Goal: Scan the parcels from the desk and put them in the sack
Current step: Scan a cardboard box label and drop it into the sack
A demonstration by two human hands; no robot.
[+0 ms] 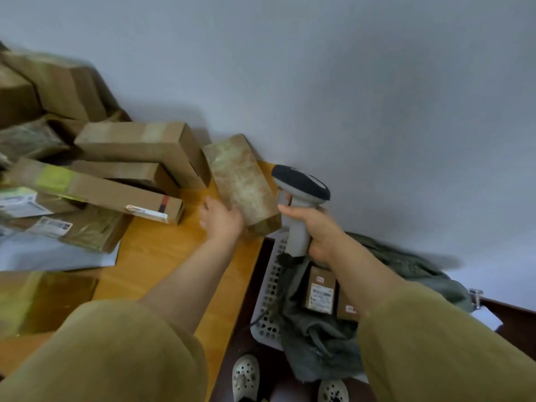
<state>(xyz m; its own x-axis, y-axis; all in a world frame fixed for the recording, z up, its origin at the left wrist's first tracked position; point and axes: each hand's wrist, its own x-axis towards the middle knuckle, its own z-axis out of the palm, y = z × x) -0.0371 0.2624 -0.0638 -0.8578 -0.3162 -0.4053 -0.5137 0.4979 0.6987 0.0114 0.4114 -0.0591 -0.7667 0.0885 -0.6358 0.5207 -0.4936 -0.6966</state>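
Grips taped parcel (pixel 242 181) at its near end with left hand (pixel 222 219), at right edge of table (pixel 162 256), close to the wall. Grasps scanner (pixel 301 195) by the handle in right hand (pixel 316 230), just right of that parcel. Shows two parcels inside sack (pixel 319 352) below the table edge: labelled parcel (pixel 320 291) with barcode, print illegible; second parcel (pixel 348 310) with red mark. Leaves bare wood between left hand and blurred pile of boxes (pixel 139 146), count uncertain.

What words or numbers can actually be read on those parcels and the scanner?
No text is legible anywhere.
Boxed parcel in the sack: barcode label and red logo, too small to read.
Long box on the desk: white label, blurred.
Flat parcel beside it: white label, blurred.
Taped parcel and scanner: no text showing.
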